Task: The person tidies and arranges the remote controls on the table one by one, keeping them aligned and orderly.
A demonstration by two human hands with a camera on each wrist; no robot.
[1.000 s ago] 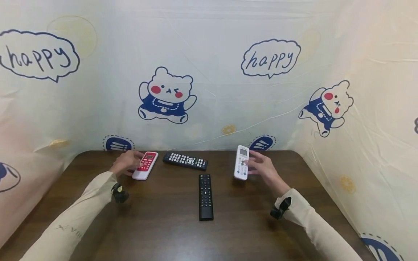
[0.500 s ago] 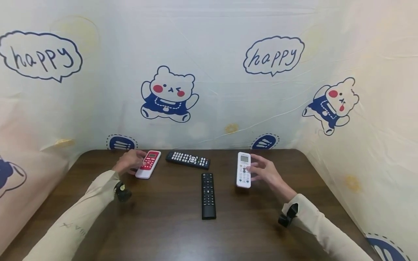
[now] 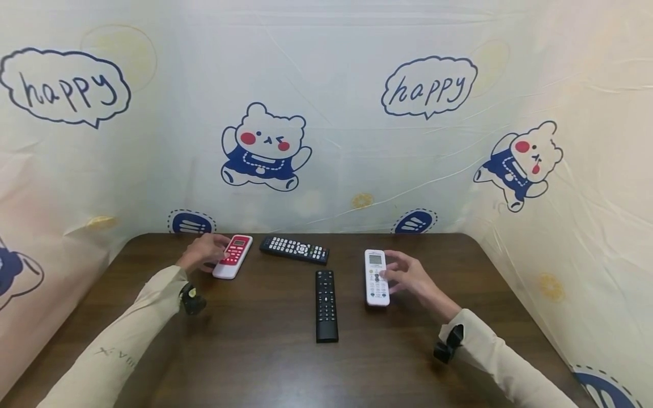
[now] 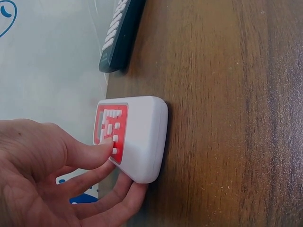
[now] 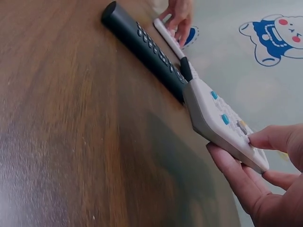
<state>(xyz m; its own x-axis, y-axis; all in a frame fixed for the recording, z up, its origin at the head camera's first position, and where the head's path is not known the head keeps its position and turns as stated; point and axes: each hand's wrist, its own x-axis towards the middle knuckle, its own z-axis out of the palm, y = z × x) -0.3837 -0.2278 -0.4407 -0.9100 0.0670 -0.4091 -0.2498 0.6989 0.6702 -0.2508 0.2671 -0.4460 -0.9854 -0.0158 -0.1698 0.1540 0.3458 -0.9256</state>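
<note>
At the far left of the table, my left hand (image 3: 204,252) grips a white remote control with a red face (image 3: 233,256). The left wrist view shows the thumb on its red keypad and fingers along its side and under its edge; that remote (image 4: 142,137) lies at the tabletop. My right hand (image 3: 412,276) pinches a white remote control with a small screen (image 3: 377,279), thumb on its buttons and fingers beneath. In the right wrist view this white remote (image 5: 220,120) is held above the table, its shadow falling on the wood.
Between the hands, a black remote with white buttons (image 3: 294,250) lies crosswise near the back edge. Another black remote (image 3: 326,306) points lengthwise, nearer the front. The brown wooden table (image 3: 255,351) meets a printed cloth wall (image 3: 336,164) at the back and sides.
My right hand has brought the white remote nearer to me and slightly left. The left hand stays on the red-faced remote. The head view has shifted a little.
</note>
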